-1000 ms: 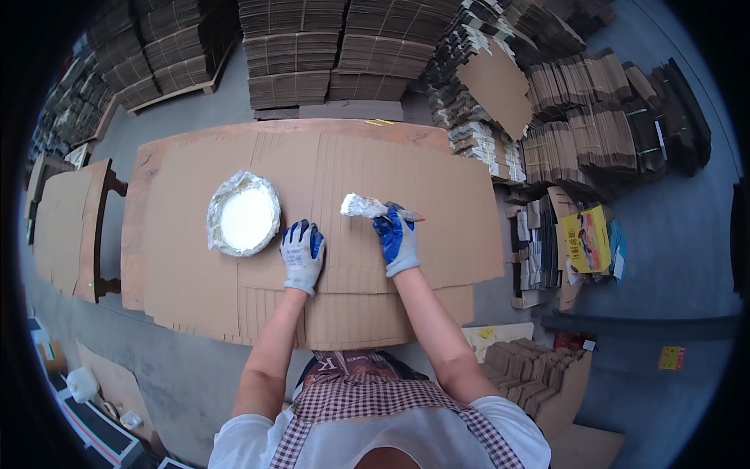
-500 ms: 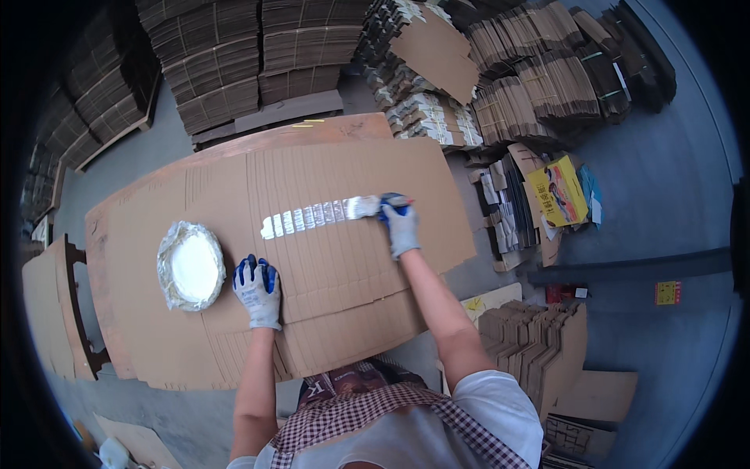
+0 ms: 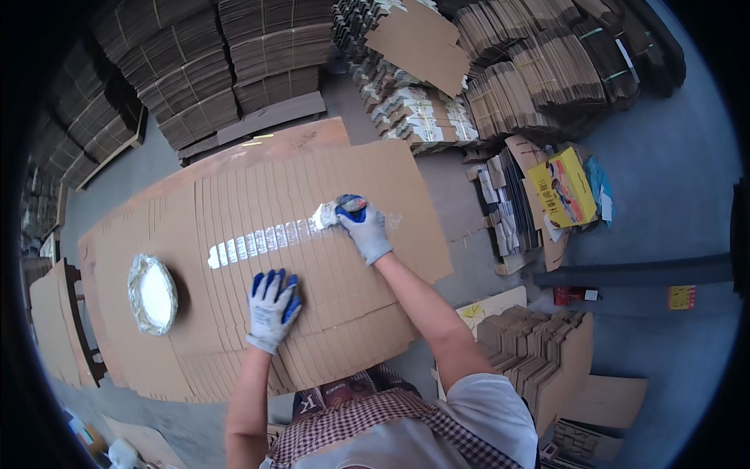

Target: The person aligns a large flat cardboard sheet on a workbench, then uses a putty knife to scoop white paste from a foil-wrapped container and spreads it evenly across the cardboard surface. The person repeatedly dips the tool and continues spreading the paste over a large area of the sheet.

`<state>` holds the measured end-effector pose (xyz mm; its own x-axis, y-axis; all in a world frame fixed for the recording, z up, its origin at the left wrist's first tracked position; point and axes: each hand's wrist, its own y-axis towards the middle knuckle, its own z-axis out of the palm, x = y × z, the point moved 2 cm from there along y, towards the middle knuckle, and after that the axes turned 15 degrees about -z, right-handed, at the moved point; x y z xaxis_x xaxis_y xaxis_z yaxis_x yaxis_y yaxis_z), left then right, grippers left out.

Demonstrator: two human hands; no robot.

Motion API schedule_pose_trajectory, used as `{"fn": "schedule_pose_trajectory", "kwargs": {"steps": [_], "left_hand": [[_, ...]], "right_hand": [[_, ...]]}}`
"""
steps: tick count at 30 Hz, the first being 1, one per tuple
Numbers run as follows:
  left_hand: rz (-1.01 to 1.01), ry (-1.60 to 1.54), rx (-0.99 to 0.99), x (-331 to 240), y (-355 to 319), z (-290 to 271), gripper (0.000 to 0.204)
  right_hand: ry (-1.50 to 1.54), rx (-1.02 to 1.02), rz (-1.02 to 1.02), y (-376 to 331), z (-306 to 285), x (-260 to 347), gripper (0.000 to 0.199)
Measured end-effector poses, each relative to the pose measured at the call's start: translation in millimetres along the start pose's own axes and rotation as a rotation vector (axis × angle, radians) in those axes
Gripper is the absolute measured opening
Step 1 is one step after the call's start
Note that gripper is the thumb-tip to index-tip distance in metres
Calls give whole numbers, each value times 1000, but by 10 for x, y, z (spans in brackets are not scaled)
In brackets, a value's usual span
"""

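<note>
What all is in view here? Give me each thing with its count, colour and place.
Brush: one, white-coated, in the right grip
Wet streak: one, shiny white, running left from the brush
Bowl: one, crinkly-lined, white contents, on the cardboard's left
Cardboard layer: sheets uncounted, brown, on the table
Table: one, reddish-brown, under the cardboard
Yellow strips: two, table's far edge
Side table: one, brown, far left
Cardboard stacks: many, brown, behind and right
Printed box: one, mostly yellow, right
Floor sign: one, yellow and red, far right
Apron: one, checked, on the person
Left grip: one, grey-and-blue glove, on the cardboard
Right grip: one, grey-and-blue glove, around the brush
</note>
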<state>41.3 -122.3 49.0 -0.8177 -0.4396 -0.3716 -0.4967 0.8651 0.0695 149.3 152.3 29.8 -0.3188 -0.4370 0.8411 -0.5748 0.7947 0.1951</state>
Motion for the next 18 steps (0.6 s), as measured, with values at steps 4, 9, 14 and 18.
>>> {"fn": "schedule_pose_trajectory", "kwargs": {"steps": [4,9,14,18], "left_hand": [[-69,100,27,-169,90,387,48],[-33,90,-45,-221,119,405,45],[-29,101,-23,-278,170,419,46],[-26,-4,4,-335,412,304,54]], "right_hand": [[-20,-197,125,300,-829,-731,38],[-404,-380,99,317,-1633,-1208,40],[-89,-91,54,0,-1079,-824,46],[241,-467,126,-351,-1384,-1374,39]]}}
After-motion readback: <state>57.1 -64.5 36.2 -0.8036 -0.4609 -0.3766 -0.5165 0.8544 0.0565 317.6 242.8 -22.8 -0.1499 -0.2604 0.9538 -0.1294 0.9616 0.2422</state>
